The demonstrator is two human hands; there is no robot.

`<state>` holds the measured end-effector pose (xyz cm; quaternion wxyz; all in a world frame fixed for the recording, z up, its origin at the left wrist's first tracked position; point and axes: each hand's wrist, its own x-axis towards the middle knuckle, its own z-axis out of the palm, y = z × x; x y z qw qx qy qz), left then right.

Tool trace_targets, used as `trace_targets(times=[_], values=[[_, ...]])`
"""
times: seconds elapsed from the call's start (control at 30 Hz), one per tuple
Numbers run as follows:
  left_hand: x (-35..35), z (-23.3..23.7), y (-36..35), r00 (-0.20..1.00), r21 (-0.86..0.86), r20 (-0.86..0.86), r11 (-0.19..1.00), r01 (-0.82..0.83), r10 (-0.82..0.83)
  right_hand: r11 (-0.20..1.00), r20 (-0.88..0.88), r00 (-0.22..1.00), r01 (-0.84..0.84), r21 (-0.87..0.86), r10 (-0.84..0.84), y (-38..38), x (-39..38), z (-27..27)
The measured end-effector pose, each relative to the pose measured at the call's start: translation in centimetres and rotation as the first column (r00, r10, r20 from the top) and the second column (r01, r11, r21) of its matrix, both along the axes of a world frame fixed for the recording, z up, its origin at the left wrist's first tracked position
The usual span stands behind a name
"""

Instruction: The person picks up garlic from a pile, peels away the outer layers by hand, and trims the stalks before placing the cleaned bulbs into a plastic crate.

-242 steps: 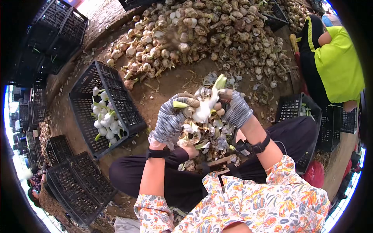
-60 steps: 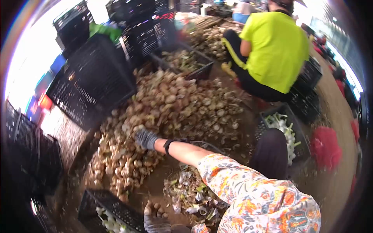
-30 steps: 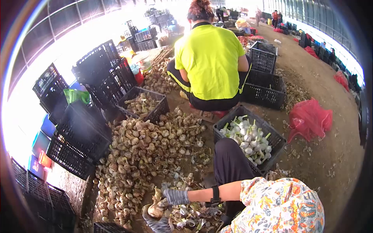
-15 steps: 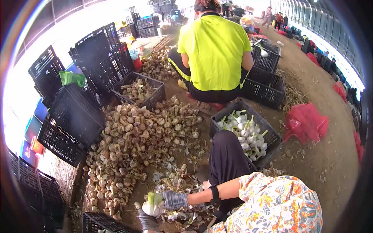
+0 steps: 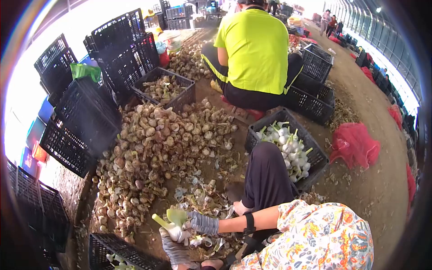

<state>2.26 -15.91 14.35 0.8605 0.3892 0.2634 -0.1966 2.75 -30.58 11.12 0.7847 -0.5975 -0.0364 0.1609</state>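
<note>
In front of me, low in the head view, is a garlic bulb (image 5: 176, 232) with a pale green stem pointing up and left. My left hand (image 5: 174, 249), in a striped grey glove, grips the bulb from below. My right hand (image 5: 203, 222), gloved the same way, is closed at the bulb's right side; a broad green outer leaf (image 5: 177, 216) stands out from the stem beside its fingers. Peeled skins (image 5: 204, 200) litter the ground around my hands. Beyond them lies a large heap of unpeeled garlic (image 5: 157, 144).
Cleaned garlic (image 5: 288, 146) fills much of a black crate (image 5: 317, 159) beside my knee. Another black crate (image 5: 101, 252) sits at lower left. A person in a yellow-green shirt (image 5: 256, 49) squats ahead. Stacked crates (image 5: 121, 54) stand left; a red net bag (image 5: 355, 144) lies right.
The garlic has tilted, its stem now pointing left, and a green leaf has spread away from the stem. My left hand is turned more upward. The person ahead has shifted slightly.
</note>
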Motion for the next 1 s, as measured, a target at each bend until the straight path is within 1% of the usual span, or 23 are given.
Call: trace_targets(times=[0.07,0.13,0.2,0.23,0.27,0.3,0.33,0.37,0.4,0.47,0.53,0.57,0.6,0.67,0.7,0.77,0.8,0.83,0.87,0.9,0.93,0.97,1.0], values=[[0.0,-0.1,0.5,0.999,0.017,0.042,1.0,0.02,-0.02,0.997,0.026,0.998,0.057,0.05,-0.058,-0.2,-0.2,1.1],[0.3,3.0,0.2,0.97,-0.005,0.122,0.977,0.211,-0.209,0.984,-0.446,0.892,0.016,0.18,0.067,-1.3,-0.2,3.5],[0.8,0.1,1.6,0.932,0.246,0.287,0.958,0.15,-0.22,0.955,-0.083,0.987,0.153,0.255,-0.136,-0.1,-0.5,2.0],[0.9,0.5,2.0,0.859,0.587,0.396,0.809,0.035,-0.324,0.991,-0.057,0.997,0.049,0.126,-0.042,-1.3,-0.9,2.7],[1.2,1.0,1.8,0.774,0.833,0.413,0.543,-0.109,-0.479,0.989,-0.078,0.997,0.029,0.147,-0.018,-1.3,-0.7,-2.2],[1.1,1.9,1.7,0.752,0.891,0.371,0.436,-0.125,-0.544,0.944,-0.259,0.962,0.005,0.329,0.085,-1.1,-0.1,-1.6],[0.9,2.6,1.6,0.725,0.935,0.318,0.328,-0.133,-0.611,0.996,0.148,0.985,0.082,0.038,-0.087,-0.7,-0.7,-0.6],[0.8,1.2,2.0,0.741,0.868,0.417,0.472,-0.153,-0.526,0.99,0.222,0.971,0.061,0.124,-0.088,0.0,-0.8,0.4],[0.8,-0.3,2.3,0.735,0.77,0.521,0.61,-0.186,-0.434,0.998,0.284,0.958,0.063,-0.032,-0.051,-0.3,-0.8,0.6],[1.1,-0.6,2.6,0.79,0.674,0.478,0.737,-0.049,-0.385,0.996,-0.02,1.0,0.001,-0.086,-0.002,-1.1,-1.2,0.1],[1.1,-0.7,2.9,0.817,0.619,0.464,0.785,-0.022,-0.343,1.0,-0.128,0.992,0.012,-0.016,-0.014,-1.1,-1.3,0.2],[1.1,-0.7,3.1,0.842,0.534,0.435,0.845,0.043,-0.318,0.998,-0.228,0.973,0.042,0.045,-0.031,-1.1,-1.2,0.4],[1.1,-0.7,3.3,0.867,0.438,0.401,0.893,0.103,-0.297,0.998,-0.233,0.972,0.035,0.045,-0.024,-1.1,-1.2,0.7],[1.3,-1.9,3.8,0.879,0.398,0.385,0.91,0.117,-0.282,0.921,-0.358,0.911,0.301,0.247,-0.202,-1.0,-0.9,1.2],[1.3,-1.7,3.7,0.887,0.262,0.406,0.958,0.115,-0.217,0.972,-0.156,0.967,0.216,0.087,-0.201,-1.2,-0.4,1.0],[1.0,-0.5,3.8,0.921,0.036,0.351,0.985,0.167,-0.169,0.987,-0.107,0.988,0.122,0.109,-0.111,-2.1,0.4,0.6],[0.8,-0.5,3.6,0.921,0.035,0.353,0.985,0.167,-0.168,0.992,-0.055,0.998,0.029,0.125,-0.022,-2.4,0.9,0.4],[0.5,-0.7,3.2,0.915,-0.066,0.372,0.979,0.194,-0.157,0.699,-0.583,0.8,0.335,0.632,0.143,-1.9,1.7,0.1],[0.4,-0.8,3.1,0.91,-0.165,0.389,0.961,0.222,-0.144,0.699,-0.583,0.8,0.335,0.631,0.143,-1.3,1.7,0.8],[0.6,-0.9,3.2,0.882,-0.267,0.436,0.911,0.315,-0.177,0.613,-0.569,0.783,0.326,0.72,0.252,-0.7,1.6,2.1],[0.5,-0.7,3.0,0.883,-0.267,0.435,0.912,0.312,-0.174,0.514,-0.539,0.761,0.32,0.796,0.36,-0.3,1.5,2.8],[0.3,-0.1,2.7,0.922,-0.343,0.371,0.907,0.244,-0.108,0.618,-0.593,0.755,0.331,0.713,0.28,0.1,1.7,1.4],[0.2,0.2,2.3,0.952,-0.413,0.302,0.895,0.171,-0.043,0.618,-0.592,0.754,0.327,0.715,0.286,0.4,1.2,0.7]])
